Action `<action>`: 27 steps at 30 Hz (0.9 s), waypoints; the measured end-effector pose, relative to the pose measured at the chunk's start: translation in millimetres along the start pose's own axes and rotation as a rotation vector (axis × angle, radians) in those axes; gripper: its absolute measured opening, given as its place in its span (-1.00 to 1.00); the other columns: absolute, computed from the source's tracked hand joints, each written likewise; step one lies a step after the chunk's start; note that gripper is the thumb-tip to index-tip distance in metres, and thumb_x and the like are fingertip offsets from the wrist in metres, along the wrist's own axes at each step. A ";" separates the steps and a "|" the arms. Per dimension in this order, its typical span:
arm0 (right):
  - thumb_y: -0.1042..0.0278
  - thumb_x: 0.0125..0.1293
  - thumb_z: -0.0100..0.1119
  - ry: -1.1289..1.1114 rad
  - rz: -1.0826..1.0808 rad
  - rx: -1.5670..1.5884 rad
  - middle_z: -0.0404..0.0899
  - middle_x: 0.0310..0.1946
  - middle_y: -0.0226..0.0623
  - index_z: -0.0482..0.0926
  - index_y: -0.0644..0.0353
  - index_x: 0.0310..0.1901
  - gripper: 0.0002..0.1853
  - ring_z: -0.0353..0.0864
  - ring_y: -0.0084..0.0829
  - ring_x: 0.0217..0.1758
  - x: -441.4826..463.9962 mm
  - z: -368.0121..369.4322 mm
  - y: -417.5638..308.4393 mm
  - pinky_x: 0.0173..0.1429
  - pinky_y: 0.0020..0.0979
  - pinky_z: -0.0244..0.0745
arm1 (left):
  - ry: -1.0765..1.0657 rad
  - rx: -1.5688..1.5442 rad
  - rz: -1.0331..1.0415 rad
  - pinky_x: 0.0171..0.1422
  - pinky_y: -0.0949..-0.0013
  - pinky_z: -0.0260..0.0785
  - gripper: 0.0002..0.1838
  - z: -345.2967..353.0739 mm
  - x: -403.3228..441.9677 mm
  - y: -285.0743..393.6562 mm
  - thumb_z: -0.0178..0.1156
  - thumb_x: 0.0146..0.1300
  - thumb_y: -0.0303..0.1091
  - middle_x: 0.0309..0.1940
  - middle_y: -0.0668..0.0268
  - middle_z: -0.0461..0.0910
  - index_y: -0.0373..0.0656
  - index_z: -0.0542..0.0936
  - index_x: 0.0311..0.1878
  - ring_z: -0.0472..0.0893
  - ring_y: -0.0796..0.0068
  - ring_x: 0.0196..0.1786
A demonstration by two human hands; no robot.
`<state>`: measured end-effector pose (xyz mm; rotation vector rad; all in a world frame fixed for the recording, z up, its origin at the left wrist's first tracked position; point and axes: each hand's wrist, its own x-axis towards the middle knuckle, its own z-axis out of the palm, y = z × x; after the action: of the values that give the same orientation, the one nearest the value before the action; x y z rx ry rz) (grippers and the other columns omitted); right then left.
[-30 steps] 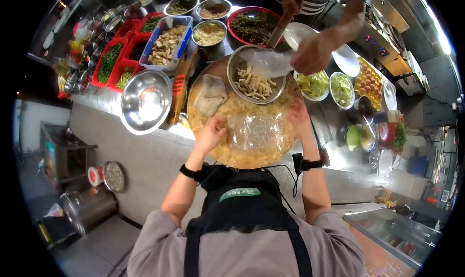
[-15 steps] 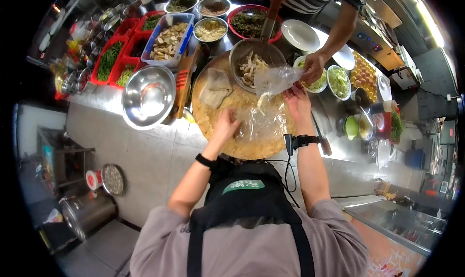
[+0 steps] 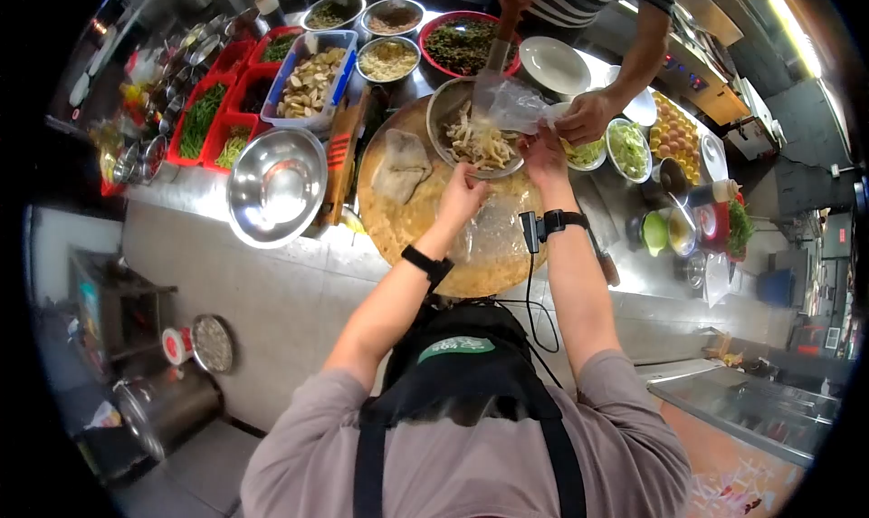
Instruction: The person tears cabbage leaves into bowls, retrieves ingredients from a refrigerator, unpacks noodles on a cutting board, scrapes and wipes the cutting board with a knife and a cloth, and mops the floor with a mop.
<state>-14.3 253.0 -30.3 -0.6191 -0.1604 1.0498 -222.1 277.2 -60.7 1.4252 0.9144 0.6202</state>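
Plastic bag (image 3: pixel 520 104), likely light, limp and slippery, best pinched by its edge, is beside the right hand (image 3: pixel 546 161), left hand (image 3: pixel 463 197) by the bowl's (image 3: pixel 437 124) near side, both grips unclear.

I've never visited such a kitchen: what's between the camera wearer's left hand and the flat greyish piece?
In the head view, only bare round board lies between the left hand and greyish piece.

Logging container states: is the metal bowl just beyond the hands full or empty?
Partly full: the metal bowl holds pale strips, with part of its inside showing bare beside them.
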 end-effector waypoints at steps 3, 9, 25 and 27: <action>0.49 0.21 0.36 0.128 -0.027 -0.084 0.50 -0.17 -0.48 0.45 -0.02 -0.16 -0.72 0.48 -0.40 -0.12 10.3 7.5 -3.1 -0.22 -0.36 0.46 | -0.015 -0.139 -0.072 -0.40 0.37 0.38 -0.69 -11.0 -11.1 -4.7 0.21 0.26 -0.40 -0.46 0.30 0.54 -0.25 0.41 0.01 0.55 0.50 -0.49; 0.54 0.19 0.37 0.182 -0.243 -0.100 0.55 -0.25 -0.45 0.50 0.02 -0.20 -0.75 0.53 -0.45 -0.20 5.1 34.3 -7.0 -0.21 -0.43 0.53 | 0.052 0.021 0.022 -0.34 0.33 0.41 -0.60 -25.3 -12.4 40.1 0.22 0.27 -0.35 -0.44 0.25 0.57 -0.23 0.41 0.12 0.59 0.36 -0.41; 0.67 0.22 0.23 0.129 -0.255 -0.144 0.60 -0.26 -0.36 0.44 0.13 -0.05 -0.68 0.59 -0.44 -0.26 -28.9 45.9 -34.3 -0.24 -0.40 0.54 | -0.032 0.730 0.225 0.07 -0.01 0.42 -0.74 -27.9 145.2 58.7 0.12 0.24 -0.34 -0.12 -0.15 0.61 -0.27 0.58 -0.07 0.57 -0.17 -0.01; 0.64 0.23 0.21 0.015 -0.167 -0.180 0.59 -0.21 -0.36 0.42 0.14 -0.06 -0.71 0.54 -0.46 -0.27 -59.1 52.0 -43.1 -0.20 -0.43 0.47 | -0.081 0.678 0.277 0.09 0.01 0.43 -0.70 -44.9 138.2 65.1 0.17 0.23 -0.30 -0.09 -0.13 0.62 -0.28 0.57 -0.04 0.58 -0.14 0.02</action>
<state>-32.6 208.8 45.6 -0.7626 -0.2907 0.8751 -174.6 422.1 -14.8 2.1949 0.9099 0.4639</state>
